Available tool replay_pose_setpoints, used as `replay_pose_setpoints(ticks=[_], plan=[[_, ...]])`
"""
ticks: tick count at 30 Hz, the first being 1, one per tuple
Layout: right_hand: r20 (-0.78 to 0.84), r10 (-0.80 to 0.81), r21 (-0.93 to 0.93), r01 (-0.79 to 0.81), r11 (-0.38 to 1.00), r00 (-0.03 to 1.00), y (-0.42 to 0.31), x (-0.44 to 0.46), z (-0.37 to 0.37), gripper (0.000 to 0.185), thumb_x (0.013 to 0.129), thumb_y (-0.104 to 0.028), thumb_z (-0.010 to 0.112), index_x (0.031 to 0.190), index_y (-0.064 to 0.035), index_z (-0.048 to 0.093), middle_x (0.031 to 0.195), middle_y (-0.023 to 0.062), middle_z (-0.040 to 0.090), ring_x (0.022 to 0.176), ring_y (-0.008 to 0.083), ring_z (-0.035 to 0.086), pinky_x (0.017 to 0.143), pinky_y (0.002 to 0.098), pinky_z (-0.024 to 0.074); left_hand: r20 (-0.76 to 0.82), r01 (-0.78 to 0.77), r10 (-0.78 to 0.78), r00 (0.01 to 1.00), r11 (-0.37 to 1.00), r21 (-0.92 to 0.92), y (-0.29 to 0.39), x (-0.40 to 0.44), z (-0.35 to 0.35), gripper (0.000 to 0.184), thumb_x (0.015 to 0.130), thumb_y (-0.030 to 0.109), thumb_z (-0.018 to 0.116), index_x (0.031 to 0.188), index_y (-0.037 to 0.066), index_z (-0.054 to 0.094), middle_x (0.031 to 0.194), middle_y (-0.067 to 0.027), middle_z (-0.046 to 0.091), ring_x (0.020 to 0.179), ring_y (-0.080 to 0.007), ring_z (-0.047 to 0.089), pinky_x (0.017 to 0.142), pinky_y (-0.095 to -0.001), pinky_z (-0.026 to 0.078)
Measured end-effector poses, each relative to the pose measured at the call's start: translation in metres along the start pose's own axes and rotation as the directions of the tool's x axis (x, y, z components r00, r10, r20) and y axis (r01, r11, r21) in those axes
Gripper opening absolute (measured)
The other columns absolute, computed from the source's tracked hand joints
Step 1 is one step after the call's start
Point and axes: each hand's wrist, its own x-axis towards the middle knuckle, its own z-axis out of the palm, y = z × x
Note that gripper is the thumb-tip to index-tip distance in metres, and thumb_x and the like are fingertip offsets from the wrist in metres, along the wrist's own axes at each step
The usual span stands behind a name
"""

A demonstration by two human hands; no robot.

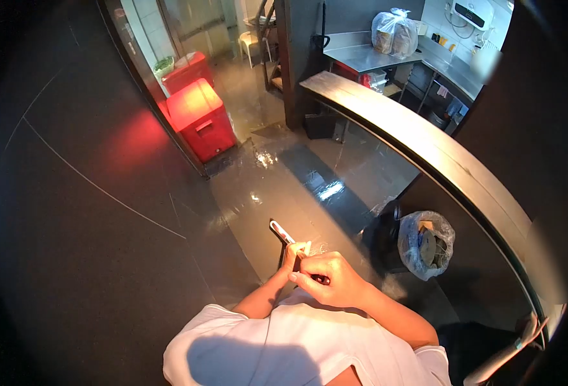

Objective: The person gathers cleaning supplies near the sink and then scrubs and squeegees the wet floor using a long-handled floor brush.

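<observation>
My right hand (329,278) is closed in a fist around the dark handle of a long-handled tool, whose upper end shows beside my fingers. In front of it and slightly left, my left hand (292,256) is also closed on the handle, partly hidden by my right hand. Beyond my hands, a narrow head (282,231) with a pale face and dark rim shows over the floor; its exact kind I cannot make out. The shiny floor (245,225) around it looks wet.
A red cooler box (200,119) stands ahead left by a doorway. A lined trash bin (427,246) is at right, below a curved wooden counter (425,135). Another person's hand (532,330) touches the counter's near end. Farther off, a steel table (367,59) bears a bag.
</observation>
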Motion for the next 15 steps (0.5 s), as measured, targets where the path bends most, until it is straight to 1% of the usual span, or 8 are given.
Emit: replay_pose_setpoints(ticks=[3,6,9,10,11,15], plan=[[0.01,0.009,-0.011,-0.009,1.0,1.0,-0.006,-0.008,0.003,0.041,0.092,-0.015,0.068,0.059,-0.0014,0.048,0.054,0.0122,0.046,0.061,0.026,0.039,0.059,0.0399,0.0374,-0.019,0.051,-0.052,0.998,0.997,-0.054,0.002,-0.007,0.002,0.034,0.094,0.021,0.053,0.063,0.014,0.041,0.061,0.0054,0.04,0.056,-0.0102,0.036,0.051,-0.0321,0.029],[0.023,0.012,-0.033,-0.012,0.999,1.0,-0.005,-0.017,0.005,0.04,0.093,-0.016,0.067,0.06,-0.0012,0.049,0.055,0.0127,0.047,0.062,0.0272,0.04,0.061,0.0399,0.0382,-0.038,0.114,-0.121,0.992,0.982,-0.148,0.008,-0.01,0.005,0.033,0.094,0.021,0.053,0.064,0.014,0.041,0.061,0.0053,0.04,0.056,-0.0103,0.036,0.051,-0.032,0.029],[-0.063,-0.076,-0.017,0.075,0.997,0.995,-0.003,-0.022,0.012,0.04,0.091,-0.013,0.069,0.061,-0.0008,0.046,0.055,0.0104,0.044,0.048,0.0227,0.04,0.049,0.0382,0.0317,-0.053,0.175,-0.192,0.98,0.955,-0.238,0.015,-0.011,0.007,0.032,0.093,0.021,0.052,0.064,0.014,0.041,0.062,0.0053,0.04,0.057,-0.0104,0.036,0.051,-0.0319,0.03],[-0.062,-0.05,-0.013,0.049,0.999,0.997,-0.004,-0.024,0.013,0.041,0.091,-0.013,0.069,0.061,-0.0008,0.046,0.055,0.0103,0.043,0.048,0.0225,0.04,0.049,0.0383,0.0318,-0.059,0.177,-0.196,0.979,0.953,-0.245,0.017,-0.011,0.005,0.032,0.093,0.021,0.052,0.064,0.014,0.041,0.062,0.0053,0.04,0.057,-0.0104,0.037,0.051,-0.0319,0.03],[-0.059,-0.024,-0.01,0.024,1.0,0.998,-0.007,-0.026,0.014,0.041,0.091,-0.013,0.07,0.061,-0.0008,0.046,0.055,0.0102,0.043,0.048,0.0224,0.04,0.049,0.0383,0.0318,-0.061,0.153,-0.169,0.984,0.965,-0.211,0.01,-0.011,0.007,0.032,0.093,0.02,0.052,0.064,0.013,0.041,0.061,0.0041,0.04,0.057,-0.0115,0.037,0.051,-0.0326,0.03],[-0.053,0.034,0.005,-0.033,0.999,0.998,-0.008,-0.032,0.016,0.041,0.091,-0.013,0.07,0.061,-0.0009,0.045,0.055,0.0095,0.041,0.048,0.0215,0.039,0.049,0.0382,0.0314,-0.075,-0.011,0.013,0.997,0.999,0.032,-0.012,-0.011,0.006,0.033,0.093,0.019,0.055,0.063,0.011,0.043,0.06,-0.001,0.041,0.054,-0.0159,0.038,0.05,-0.0353,0.031]])
